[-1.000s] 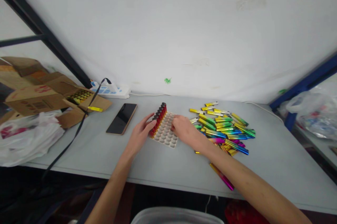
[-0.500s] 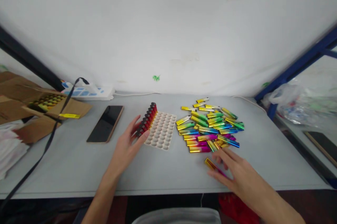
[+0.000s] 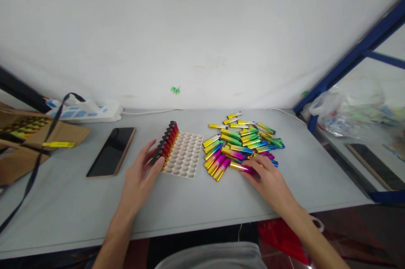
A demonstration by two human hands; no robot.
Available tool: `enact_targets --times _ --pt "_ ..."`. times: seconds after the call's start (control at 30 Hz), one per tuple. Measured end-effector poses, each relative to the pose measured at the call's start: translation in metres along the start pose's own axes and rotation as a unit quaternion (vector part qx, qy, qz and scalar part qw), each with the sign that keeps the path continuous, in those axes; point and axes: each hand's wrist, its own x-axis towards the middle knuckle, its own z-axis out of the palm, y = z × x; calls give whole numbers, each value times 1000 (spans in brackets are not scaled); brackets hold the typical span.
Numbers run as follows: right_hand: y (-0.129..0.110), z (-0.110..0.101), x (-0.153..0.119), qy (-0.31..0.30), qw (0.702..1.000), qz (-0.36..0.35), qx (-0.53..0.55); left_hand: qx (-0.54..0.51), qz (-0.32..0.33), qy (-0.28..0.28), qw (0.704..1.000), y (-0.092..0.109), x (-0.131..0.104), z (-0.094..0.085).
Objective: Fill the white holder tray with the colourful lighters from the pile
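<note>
A white tray (image 3: 184,156) with rows of round holes lies on the table, tilted slightly to the right. Along its left side stands a row of red-and-gold lighters (image 3: 170,140) with black ends up. My left hand (image 3: 141,174) is curled about the near end of this row, its thumb against the front and its fingers on the left side, partly hidden. My right hand (image 3: 264,176) pinches a yellow-and-magenta lighter (image 3: 239,167) at the near edge of a loose pile of shiny lighters (image 3: 249,140). Several yellow-and-magenta ones (image 3: 218,165) lie side by side left of it.
A black phone (image 3: 111,151) lies left of the tray. Further left are an open cardboard box (image 3: 68,132) holding more lighters, a dark strap (image 3: 38,163) and a white power strip (image 3: 95,113). Plastic bags (image 3: 329,106) and another phone (image 3: 373,165) are beyond the blue frame at right.
My right hand has moved back and left to the pile's edge with the lighter. Several magenta-ended lighters there now lie slanted. The left hand stays at the row while the view has shifted.
</note>
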Motion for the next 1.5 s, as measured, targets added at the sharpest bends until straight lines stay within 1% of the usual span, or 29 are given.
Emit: enact_targets --times 0.1,0.2,0.4,0.5,0.57,0.6,0.67,0.73,0.77,0.8,0.87,0.93,1.0,1.07,1.1,1.17,1.2,1.3,1.4,1.5 --pt "6 -2 9 -17 999 4 31 20 8 -1 1000 -3 -3 -1" --pt "9 -4 12 -37 998 5 44 40 21 -5 999 -3 -5 0" --pt "2 0 1 -54 995 10 78 73 41 -9 996 -2 -7 0" --pt "-3 -1 -5 -43 995 10 89 72 44 -10 996 -4 -7 0" --pt "-6 -7 -1 -31 995 14 95 76 44 -10 996 -5 -7 0" --pt "-6 -11 5 -26 995 16 98 80 45 -10 996 -5 -7 0" --pt "-5 -18 29 -16 994 15 104 87 51 -9 995 -5 -8 1" --pt "-2 -19 66 -9 995 -3 98 99 60 -7 993 -6 -8 1" --pt "0 -16 88 -13 996 -18 90 106 66 -5 992 -6 -8 1" --pt "3 -11 111 -33 996 -35 81 112 72 -3 991 -7 -9 1" --pt "8 4 155 -96 992 -63 43 118 83 0 990 -9 -9 0" --pt "12 20 189 -164 984 -67 -4 115 94 3 989 -11 -9 -2" --pt "16 35 210 -220 972 -72 -28 108 105 4 989 -13 -10 -3" --pt "18 44 221 -247 965 -85 -34 104 112 2 988 -14 -11 -4" --pt "20 46 223 -250 963 -95 -34 104 113 1 988 -14 -11 -4" --pt "21 46 225 -237 965 -109 -24 107 112 -2 988 -14 -12 -4" --pt "21 45 225 -219 969 -109 -10 107 110 -2 988 -14 -12 -4" --pt "16 35 220 -150 981 -82 89 105 106 0 989 -14 -12 -3" --pt "3 25 208 -105 974 -50 196 105 102 2 989 -13 -13 -3" --pt "-13 21 189 -70 968 -15 240 106 98 2 989 -12 -14 -2"
